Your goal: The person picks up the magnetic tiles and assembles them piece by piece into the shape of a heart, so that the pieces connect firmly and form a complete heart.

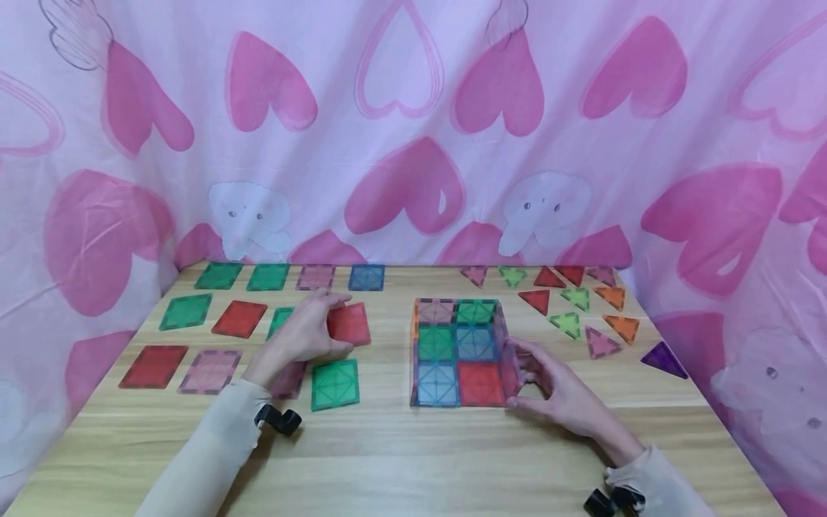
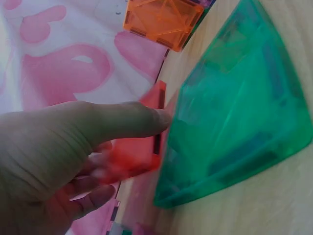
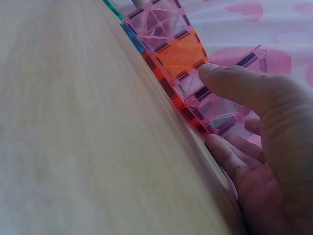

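Note:
My left hand (image 1: 311, 327) pinches a red square magnetic tile (image 1: 349, 324) by its edge, thumb on one side and fingers on the other. In the left wrist view this red tile (image 2: 134, 154) is tilted beside a green square tile (image 2: 234, 112). To the right stands a low open-topped box of see-through tiles, its floor in green, blue and red (image 1: 479, 383). My right hand (image 1: 555, 384) holds the pink tile wall (image 1: 508, 362) on the box's right side, fingertips at its outer face. An orange wall tile (image 3: 181, 54) shows in the right wrist view.
Loose square tiles lie left of the box, among them a red one (image 1: 153, 366), a pink one (image 1: 210, 371) and a green one (image 1: 334, 385). Several triangle tiles, one purple (image 1: 664, 359), lie at the back right. A heart-print curtain (image 1: 403, 187) hangs behind the table (image 1: 413, 467).

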Motion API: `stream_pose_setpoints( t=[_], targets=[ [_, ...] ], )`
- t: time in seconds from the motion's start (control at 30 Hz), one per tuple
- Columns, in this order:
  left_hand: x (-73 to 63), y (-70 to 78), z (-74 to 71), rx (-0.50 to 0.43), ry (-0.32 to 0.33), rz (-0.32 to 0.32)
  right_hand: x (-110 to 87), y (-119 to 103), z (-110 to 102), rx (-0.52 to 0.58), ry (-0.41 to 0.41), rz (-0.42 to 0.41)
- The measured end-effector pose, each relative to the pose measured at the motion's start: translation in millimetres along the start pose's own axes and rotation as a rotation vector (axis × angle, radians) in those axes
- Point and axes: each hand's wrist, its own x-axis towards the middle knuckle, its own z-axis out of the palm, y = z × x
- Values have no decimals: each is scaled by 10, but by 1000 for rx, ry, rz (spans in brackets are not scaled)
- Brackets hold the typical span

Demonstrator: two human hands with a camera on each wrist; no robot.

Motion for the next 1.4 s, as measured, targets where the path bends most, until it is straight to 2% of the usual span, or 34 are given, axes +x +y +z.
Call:
stream_pose_setpoints(
  t=[0.1,0.27,0.37,0.47,0.6,0.67,0.73,0.83,0.9,1.0,1.13,1.27,1.4],
  targets=[
    [22,21,25,-11,66,16,2,3,-14,-7,3,-8],
    [51,36,56,-88,124,72,-8,-6,-23,-1,-5,-3],
    [37,36,49,-178,141,49,-18,-10,-22,1,-5,3],
    [-2,64,6,-288,147,-8,-34,-9,-22,-4,-10,1],
    [-49,211,-135,-438,149,-38,-47,-23,-43,2,-16,-3],
    [-78,331,-222,-488,158,-1,-49,-29,-55,9,-18,-8],
    [-136,487,-306,-533,168,62,-50,-33,-63,19,-22,-15],
    [-268,801,-388,-565,159,207,-58,-33,-66,30,-26,-22],
    [-367,1048,-380,-563,131,303,-62,-34,-69,39,-28,-22],
    [-497,1415,-254,-523,56,404,-64,-34,-76,58,-34,-27],
    [-596,1778,85,-463,-27,473,-57,-26,-94,106,-82,-50],
    [-602,1948,512,-426,-57,482,-40,-36,-142,189,-164,-51],
    [-557,2016,876,-362,-38,437,-26,-65,-187,258,-238,-27]
  ],
)
